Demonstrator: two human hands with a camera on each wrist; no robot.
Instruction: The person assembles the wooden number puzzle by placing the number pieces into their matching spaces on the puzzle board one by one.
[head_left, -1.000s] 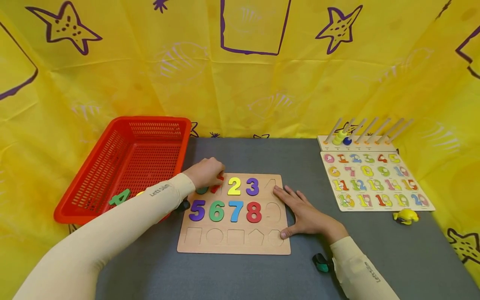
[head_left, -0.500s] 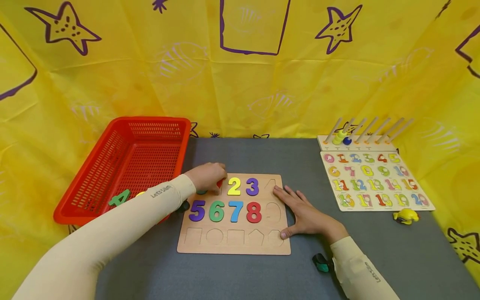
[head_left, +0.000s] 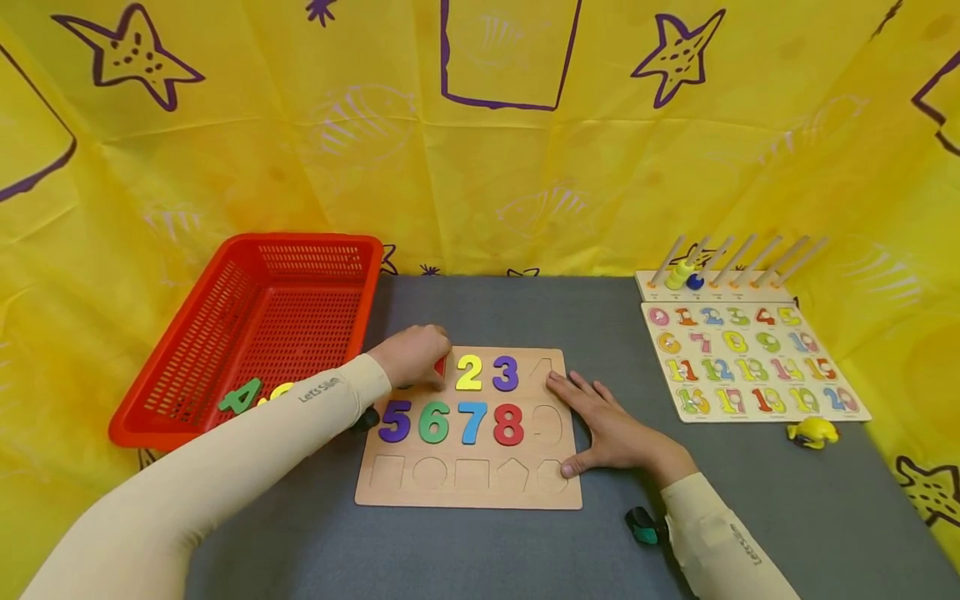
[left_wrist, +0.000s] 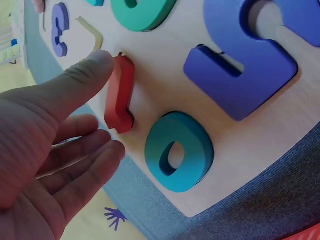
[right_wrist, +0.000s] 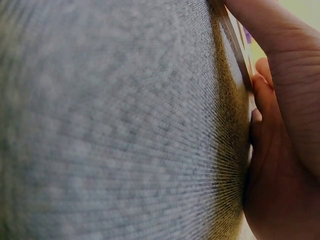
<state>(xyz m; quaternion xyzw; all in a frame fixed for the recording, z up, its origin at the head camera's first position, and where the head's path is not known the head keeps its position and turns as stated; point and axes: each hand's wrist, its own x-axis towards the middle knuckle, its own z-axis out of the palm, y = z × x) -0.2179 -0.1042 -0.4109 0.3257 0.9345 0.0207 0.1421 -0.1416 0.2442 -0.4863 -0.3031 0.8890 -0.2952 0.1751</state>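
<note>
On a wooden number board [head_left: 471,492], my left hand [head_left: 414,354] reaches to the top row and holds a red number 1 [head_left: 441,365]. The left wrist view shows the thumb against one end of that red 1 [left_wrist: 120,95], with the other fingers bent beside it; the index fingertip is hidden. A teal 0 [left_wrist: 179,151] lies next to it. Yellow 2 [head_left: 468,372], purple 3 [head_left: 506,373], purple 5 [head_left: 394,422], green 6 [head_left: 433,422], blue 7 [head_left: 472,422] and red 8 [head_left: 508,425] lie on the board. My right hand [head_left: 611,433] rests spread on its right edge.
A red basket [head_left: 367,292] at the left holds a green 4 [head_left: 242,396] and a yellow piece [head_left: 281,390]. At the right are a second number board [head_left: 738,406] with pegs and a small yellow toy [head_left: 812,433]. A yellow printed cloth [head_left: 480,183] hangs behind.
My left hand has come slightly down toward me, and the red 1, slanted earlier, now stands straighter beside the 2. The right hand has stayed in place.
</note>
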